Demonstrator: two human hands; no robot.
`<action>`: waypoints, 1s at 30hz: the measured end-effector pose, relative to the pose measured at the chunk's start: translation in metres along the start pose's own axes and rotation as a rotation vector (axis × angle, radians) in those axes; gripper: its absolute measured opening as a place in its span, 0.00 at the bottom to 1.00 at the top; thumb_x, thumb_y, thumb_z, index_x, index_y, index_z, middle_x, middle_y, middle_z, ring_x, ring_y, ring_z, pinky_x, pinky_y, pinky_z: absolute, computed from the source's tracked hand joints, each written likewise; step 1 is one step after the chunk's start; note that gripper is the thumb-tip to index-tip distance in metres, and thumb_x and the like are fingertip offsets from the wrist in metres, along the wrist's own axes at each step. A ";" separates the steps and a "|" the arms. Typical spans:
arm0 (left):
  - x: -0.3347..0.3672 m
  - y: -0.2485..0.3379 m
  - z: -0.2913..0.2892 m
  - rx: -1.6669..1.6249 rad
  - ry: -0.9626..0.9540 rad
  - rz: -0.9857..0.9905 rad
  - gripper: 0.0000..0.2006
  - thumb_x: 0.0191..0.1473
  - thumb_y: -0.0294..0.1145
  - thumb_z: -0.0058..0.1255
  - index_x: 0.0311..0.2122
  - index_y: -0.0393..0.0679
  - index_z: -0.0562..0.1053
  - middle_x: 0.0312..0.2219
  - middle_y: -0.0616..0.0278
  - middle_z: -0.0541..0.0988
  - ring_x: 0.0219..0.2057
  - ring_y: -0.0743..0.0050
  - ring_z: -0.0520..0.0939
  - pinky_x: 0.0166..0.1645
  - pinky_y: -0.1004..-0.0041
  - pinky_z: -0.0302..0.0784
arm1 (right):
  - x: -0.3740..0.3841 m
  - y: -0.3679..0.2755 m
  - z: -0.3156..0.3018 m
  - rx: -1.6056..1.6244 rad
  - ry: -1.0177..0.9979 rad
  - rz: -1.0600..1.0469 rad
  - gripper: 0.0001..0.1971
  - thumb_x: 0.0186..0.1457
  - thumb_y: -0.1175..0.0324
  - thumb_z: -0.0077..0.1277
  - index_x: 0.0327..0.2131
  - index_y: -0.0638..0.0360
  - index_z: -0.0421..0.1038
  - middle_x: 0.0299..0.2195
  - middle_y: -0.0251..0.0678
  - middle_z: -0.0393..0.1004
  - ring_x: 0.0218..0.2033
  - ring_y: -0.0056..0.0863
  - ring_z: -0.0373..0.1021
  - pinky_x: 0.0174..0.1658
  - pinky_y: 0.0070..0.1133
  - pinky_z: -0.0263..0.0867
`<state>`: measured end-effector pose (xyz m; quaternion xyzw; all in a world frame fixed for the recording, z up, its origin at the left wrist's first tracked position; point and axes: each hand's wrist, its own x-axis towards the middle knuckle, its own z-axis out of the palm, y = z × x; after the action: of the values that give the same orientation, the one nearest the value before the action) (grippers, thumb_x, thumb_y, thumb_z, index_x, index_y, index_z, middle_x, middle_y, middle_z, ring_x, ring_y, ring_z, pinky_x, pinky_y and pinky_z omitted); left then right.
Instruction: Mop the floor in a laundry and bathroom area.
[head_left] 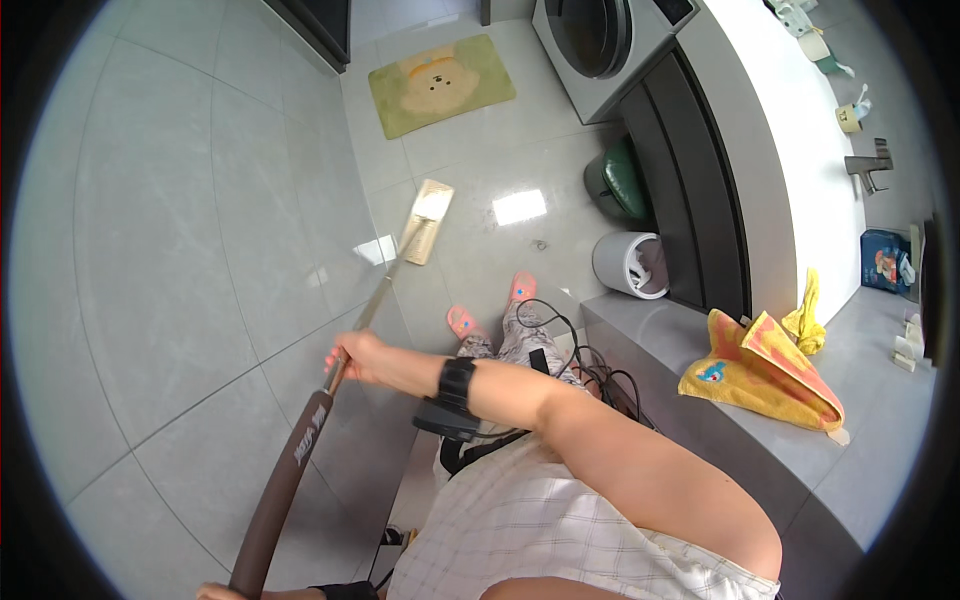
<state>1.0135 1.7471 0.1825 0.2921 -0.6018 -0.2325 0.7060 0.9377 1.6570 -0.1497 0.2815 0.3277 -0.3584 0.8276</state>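
Note:
A flat mop with a brown grip (285, 490) and a thin metal pole runs slantwise from the lower left toward the middle. Its pale cream rectangular head (421, 243) lies on the glossy tiled floor, close to the left wall. My right hand (358, 357) is wrapped round the pole just above the brown grip, the arm crossing in front of my body. At the lower edge, my left hand (220, 592) holds the grip's end; only part of it shows. A black strap with a dark device (447, 420) is on my right wrist.
A green bear-patterned mat (441, 84) lies ahead by the washing machine (580, 45). Along the right stand a dark green bin (622, 182), a white bin (612, 262) and a grey ledge with a yellow towel (750, 375). Black cables (622, 375) hang beside my legs.

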 end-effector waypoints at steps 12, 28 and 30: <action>0.012 -0.053 0.038 0.114 0.110 0.070 0.06 0.52 0.27 0.29 0.24 0.44 0.56 0.06 0.71 0.48 0.04 0.82 0.50 0.08 0.78 0.54 | -0.020 -0.053 -0.037 -0.027 -0.027 -0.119 0.04 0.45 0.76 0.41 0.24 0.68 0.60 0.21 0.41 0.65 0.24 0.35 0.69 0.29 0.36 0.70; 0.007 -0.079 0.114 -0.488 -0.450 -0.147 0.08 0.53 0.30 0.36 0.26 0.41 0.54 0.09 0.66 0.54 0.10 0.79 0.57 0.17 0.76 0.61 | -0.086 -0.171 -0.077 0.209 0.012 -0.364 0.08 0.45 0.76 0.39 0.15 0.60 0.58 0.14 0.36 0.61 0.18 0.30 0.62 0.25 0.30 0.65; -0.003 -0.088 0.127 -0.368 -0.546 -0.210 0.07 0.47 0.22 0.38 0.26 0.43 0.54 0.09 0.66 0.58 0.11 0.78 0.61 0.21 0.77 0.64 | -0.076 -0.214 -0.073 0.246 0.072 -0.448 0.11 0.45 0.76 0.40 0.13 0.60 0.56 0.11 0.36 0.59 0.16 0.32 0.61 0.23 0.32 0.63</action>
<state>0.8903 1.6685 0.1331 0.1473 -0.6831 -0.4780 0.5320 0.7064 1.6137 -0.1882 0.3130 0.3653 -0.5597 0.6748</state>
